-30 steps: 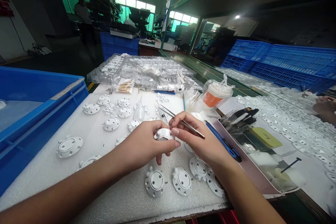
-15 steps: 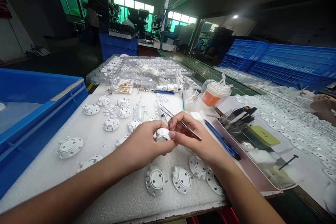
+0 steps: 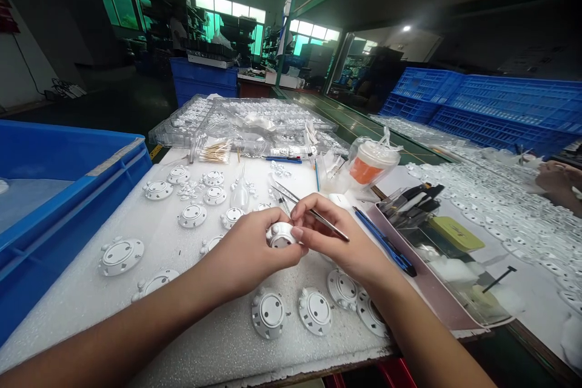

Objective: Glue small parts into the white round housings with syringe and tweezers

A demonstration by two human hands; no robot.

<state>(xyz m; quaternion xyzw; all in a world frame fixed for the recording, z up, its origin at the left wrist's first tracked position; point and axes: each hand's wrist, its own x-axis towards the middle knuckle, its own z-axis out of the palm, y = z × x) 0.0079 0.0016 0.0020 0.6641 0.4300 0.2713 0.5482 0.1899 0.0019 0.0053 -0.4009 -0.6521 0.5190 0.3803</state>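
Between the fingers of my left hand [image 3: 248, 251] is a small white round plastic part [image 3: 282, 235] with a raised rim. My right hand [image 3: 334, 233] is closed around a pair of metal tweezers [image 3: 324, 220], whose tips point up and away to the left. Its thumb and fingertips also touch the right side of the held part. Several similar white discs with dark dots, such as one white disc [image 3: 314, 310] below my hands, lie on the white foam sheet [image 3: 195, 339]. Small white pieces [image 3: 187, 190] lie among the discs beyond my left hand.
A blue bin [image 3: 86, 194] stands at the left. Cotton swabs [image 3: 216, 150], a bagged cup [image 3: 367, 163] and clear trays [image 3: 245, 110] lie at the back. A tool box [image 3: 448, 267] sits at the right. Another person's hand [image 3: 561, 179] shows at the far right.
My hands and the held white part stay almost in place. In the background, a person has moved slightly to the right.
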